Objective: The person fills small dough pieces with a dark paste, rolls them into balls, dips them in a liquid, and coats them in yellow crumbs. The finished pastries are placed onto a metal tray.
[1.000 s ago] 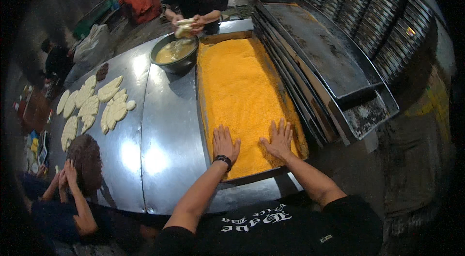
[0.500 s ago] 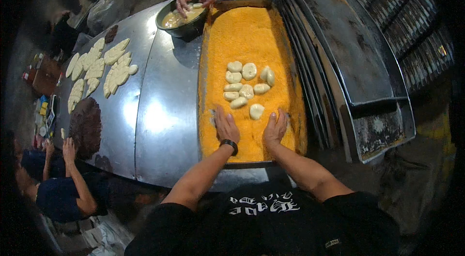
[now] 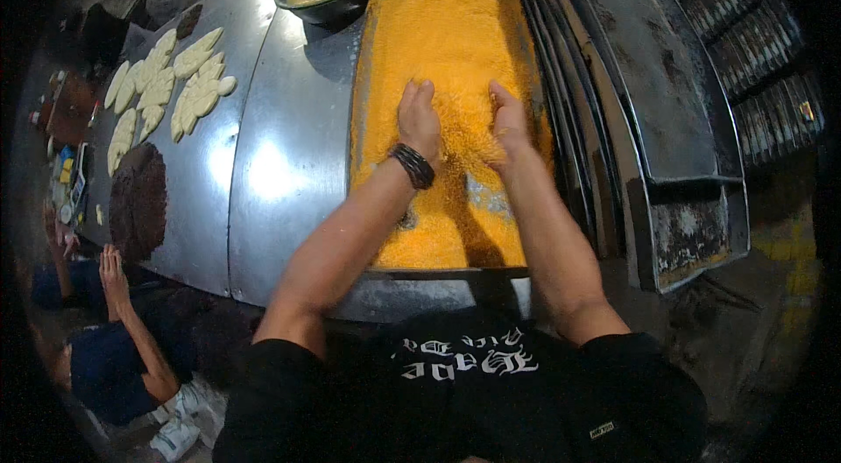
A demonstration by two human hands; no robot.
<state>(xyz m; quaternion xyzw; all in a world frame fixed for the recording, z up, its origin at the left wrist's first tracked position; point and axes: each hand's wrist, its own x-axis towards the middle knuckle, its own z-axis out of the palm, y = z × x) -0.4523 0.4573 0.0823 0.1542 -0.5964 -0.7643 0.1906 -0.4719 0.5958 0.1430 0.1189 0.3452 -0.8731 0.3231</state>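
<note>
My left hand (image 3: 421,121), with a dark bracelet at its wrist, is over the orange crumbs (image 3: 429,25) in a long metal tray (image 3: 447,273). Opposite it is my right hand (image 3: 510,123). Both hands are open, fingers stretched forward and palms facing each other. Loose crumbs fly and heap up between them, blurred by motion. No pale dough pieces show in the tray; crumbs and hands cover the place where they lay. Bare patches of tray bottom show beside my wrists.
Beyond the tray's far left, a co-worker's hands dip into a bowl (image 3: 326,11) of pale liquid. On the metal table (image 3: 289,130) lie shaped dough pieces (image 3: 158,82) and a dark brown mass (image 3: 140,204). Another person sits lower left. Dark trays (image 3: 653,77) stand along the right.
Both hands have pushed forward from the tray's near end, sweeping crumbs over the round dough pieces, which are now out of sight. The co-worker's hands have gone deeper into the bowl.
</note>
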